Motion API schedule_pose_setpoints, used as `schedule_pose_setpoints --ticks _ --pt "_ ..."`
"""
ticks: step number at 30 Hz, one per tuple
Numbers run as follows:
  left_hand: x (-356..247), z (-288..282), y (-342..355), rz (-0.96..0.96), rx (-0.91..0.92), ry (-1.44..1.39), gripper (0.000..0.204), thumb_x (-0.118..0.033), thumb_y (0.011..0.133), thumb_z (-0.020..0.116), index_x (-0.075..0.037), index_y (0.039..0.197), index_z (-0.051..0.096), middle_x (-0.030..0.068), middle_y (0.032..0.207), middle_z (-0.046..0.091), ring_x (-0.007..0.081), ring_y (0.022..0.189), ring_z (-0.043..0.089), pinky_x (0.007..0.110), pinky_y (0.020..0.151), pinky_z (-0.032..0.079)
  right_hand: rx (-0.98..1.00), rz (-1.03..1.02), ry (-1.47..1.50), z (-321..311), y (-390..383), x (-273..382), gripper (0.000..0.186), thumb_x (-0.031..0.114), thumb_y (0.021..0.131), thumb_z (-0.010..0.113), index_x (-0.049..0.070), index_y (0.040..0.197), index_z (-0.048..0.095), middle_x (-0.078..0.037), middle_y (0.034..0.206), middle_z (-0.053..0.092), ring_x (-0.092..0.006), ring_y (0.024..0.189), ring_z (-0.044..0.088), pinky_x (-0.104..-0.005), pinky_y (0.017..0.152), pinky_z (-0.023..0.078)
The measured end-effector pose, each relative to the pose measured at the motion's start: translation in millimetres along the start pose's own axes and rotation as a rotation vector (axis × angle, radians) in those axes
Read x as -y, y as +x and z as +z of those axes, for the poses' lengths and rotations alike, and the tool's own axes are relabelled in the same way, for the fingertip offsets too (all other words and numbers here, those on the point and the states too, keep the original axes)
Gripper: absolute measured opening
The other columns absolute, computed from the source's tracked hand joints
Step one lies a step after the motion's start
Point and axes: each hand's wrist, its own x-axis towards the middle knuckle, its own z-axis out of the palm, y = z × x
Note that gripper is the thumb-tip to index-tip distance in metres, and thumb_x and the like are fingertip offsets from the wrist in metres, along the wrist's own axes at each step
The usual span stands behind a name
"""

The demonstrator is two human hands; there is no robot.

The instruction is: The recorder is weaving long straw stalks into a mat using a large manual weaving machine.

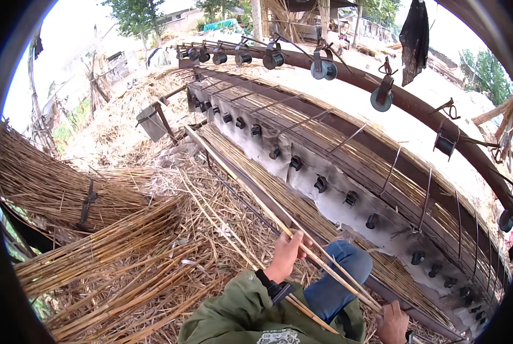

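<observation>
My left hand (285, 256), with a dark band at its wrist, closes its fingers round long thin reed stalks (348, 282). They slant from upper left to lower right, over my knee. At the lower right, my right hand (392, 324) is closed on the near end of the same stalks; its fingertips are partly hidden. A few more reeds pass beneath my left wrist. Just beyond my hands, a row of pale reeds (270, 182) lies along a long metal weaving frame (348, 223).
A curved rusty beam (411, 103) carries several hanging wire spools (324, 69). More dark spools (320, 183) line the pale panel below, and thin metal rods stick out. Reed bundles (96, 246) lie at the left over loose straw (210, 246). A grey metal box (151, 121) stands at the frame's far end.
</observation>
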Motion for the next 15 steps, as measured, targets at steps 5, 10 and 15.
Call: schedule_pose_setpoints --ticks 5,10,15 --pt "-18 -29 37 0.000 -0.071 -0.022 0.021 -0.027 0.093 0.044 -0.007 0.088 0.045 0.0100 0.072 0.060 0.0108 0.047 0.049 0.024 0.041 0.039 -0.201 -0.016 -0.059 -15 2 1 0.020 0.004 0.076 0.052 0.006 0.095 0.058 -0.015 0.094 0.057 -0.0317 0.071 0.058 -0.0374 0.054 0.048" --pt "-22 -32 64 0.001 -0.117 -0.036 0.021 -0.025 0.091 0.051 -0.004 0.089 0.047 0.0102 0.069 0.059 0.0105 0.045 0.048 0.022 0.037 0.038 -0.566 -0.150 -0.060 -6 7 -2 0.020 0.005 0.080 0.051 0.002 0.098 0.062 -0.020 0.099 0.061 -0.0351 0.076 0.060 -0.0404 0.062 0.050" --pt "-15 -28 90 -0.004 -0.160 -0.055 0.022 -0.024 0.090 0.054 -0.005 0.083 0.047 0.0115 0.067 0.059 0.0110 0.041 0.045 0.023 0.036 0.036 -0.517 -0.204 0.039 -24 5 7 0.016 0.006 0.080 0.055 0.001 0.094 0.061 -0.018 0.093 0.061 -0.0356 0.075 0.060 -0.0395 0.062 0.050"
